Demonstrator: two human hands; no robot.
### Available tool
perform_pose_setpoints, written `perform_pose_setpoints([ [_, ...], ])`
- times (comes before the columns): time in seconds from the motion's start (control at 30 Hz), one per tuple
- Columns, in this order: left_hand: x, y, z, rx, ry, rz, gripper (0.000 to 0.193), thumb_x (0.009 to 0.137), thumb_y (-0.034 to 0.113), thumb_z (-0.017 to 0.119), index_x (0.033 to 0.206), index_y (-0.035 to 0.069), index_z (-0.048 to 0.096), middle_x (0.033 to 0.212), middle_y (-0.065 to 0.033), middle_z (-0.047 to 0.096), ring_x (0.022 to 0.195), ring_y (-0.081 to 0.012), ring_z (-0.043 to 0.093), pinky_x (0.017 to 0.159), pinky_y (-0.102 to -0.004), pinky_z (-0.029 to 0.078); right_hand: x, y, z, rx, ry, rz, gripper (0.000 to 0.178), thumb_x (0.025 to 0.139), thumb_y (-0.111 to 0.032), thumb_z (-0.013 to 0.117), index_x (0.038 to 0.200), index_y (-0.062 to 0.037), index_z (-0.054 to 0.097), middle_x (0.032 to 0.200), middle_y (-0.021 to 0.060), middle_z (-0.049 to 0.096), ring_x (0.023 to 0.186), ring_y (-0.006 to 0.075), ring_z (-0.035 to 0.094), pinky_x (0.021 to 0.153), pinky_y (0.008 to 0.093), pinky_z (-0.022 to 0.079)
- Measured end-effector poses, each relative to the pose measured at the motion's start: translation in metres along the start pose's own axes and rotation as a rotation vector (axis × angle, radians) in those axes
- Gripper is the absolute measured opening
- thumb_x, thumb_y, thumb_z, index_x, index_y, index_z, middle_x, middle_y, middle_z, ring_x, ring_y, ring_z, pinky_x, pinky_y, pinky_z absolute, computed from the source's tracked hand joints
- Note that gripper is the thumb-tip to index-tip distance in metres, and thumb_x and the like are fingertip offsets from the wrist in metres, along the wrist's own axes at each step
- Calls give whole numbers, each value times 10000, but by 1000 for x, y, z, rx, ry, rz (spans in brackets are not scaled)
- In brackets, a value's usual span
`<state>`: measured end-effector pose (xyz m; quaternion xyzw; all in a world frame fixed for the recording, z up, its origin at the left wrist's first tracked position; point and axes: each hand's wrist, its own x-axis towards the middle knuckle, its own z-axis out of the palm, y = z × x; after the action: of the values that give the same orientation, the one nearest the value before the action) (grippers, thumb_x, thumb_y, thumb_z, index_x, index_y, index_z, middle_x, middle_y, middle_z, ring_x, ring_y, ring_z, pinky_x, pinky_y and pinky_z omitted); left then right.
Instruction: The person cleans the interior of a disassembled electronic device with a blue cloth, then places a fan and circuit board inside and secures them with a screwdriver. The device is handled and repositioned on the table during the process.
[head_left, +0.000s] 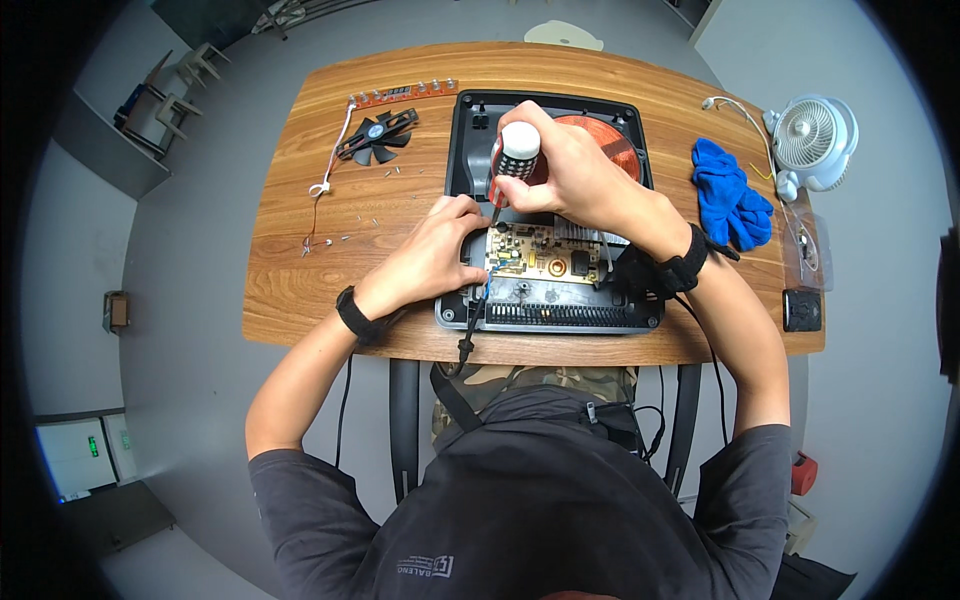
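My right hand (560,165) is closed around a screwdriver (518,150) with a red, black and white handle. Its shaft points down at the upper left corner of a tan circuit board (530,258). At the board's left edge rests my left hand (428,255), its thumb and fingers spread apart and touching the edge. The board lies in the black open housing of an induction cooker (470,150). A copper coil (612,140) sits at the housing's far right, partly behind my right hand. Blue wires and a black power cord (478,325) leave the board's near left corner.
Left of the housing lie a black fan (378,136), several loose screws (375,220) and a narrow strip board (400,94) with a white cable. Blue gloves (730,195), a white desk fan (812,140) and a small black box (802,310) are at right on the wooden table (300,280).
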<state>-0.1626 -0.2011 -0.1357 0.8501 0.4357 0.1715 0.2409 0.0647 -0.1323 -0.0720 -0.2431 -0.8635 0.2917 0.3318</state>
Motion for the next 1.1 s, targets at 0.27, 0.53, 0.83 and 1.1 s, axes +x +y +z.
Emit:
perform_pose_setpoints([
  [0.27,0,0,0,1,-4,-6,675,670,181,900,1242,-70,645,1238,-159,570,1215,-329,509,1083,-411,431,2,0,1,-7,-21,3,485,875,-229,775,1201,-20,483,910,210,685,814,327,703,703,392,560],
  [0.53,0,1,0,4,-27,-40,700,667,195,903,1261,-73,648,1285,-175,561,1254,-334,497,1114,-414,415,14,-25,-11,-81,-147,-21,428,904,-234,749,1169,-23,488,891,223,680,823,385,689,694,440,545],
  [0.83,0,0,0,32,-30,-43,702,657,232,907,1246,-63,666,1282,-177,570,1236,-343,504,1107,-425,416,40,-40,-26,-330,-306,29,412,1007,-425,575,1029,-14,567,736,213,675,755,435,676,686,483,546],
  [1.1,1,-3,4,28,13,-5,701,653,218,906,1248,-59,662,1190,-166,589,1173,-335,522,1061,-415,438,51,-46,-34,-756,-358,-39,294,991,-274,501,960,-35,671,777,204,702,745,403,697,713,505,564],
])
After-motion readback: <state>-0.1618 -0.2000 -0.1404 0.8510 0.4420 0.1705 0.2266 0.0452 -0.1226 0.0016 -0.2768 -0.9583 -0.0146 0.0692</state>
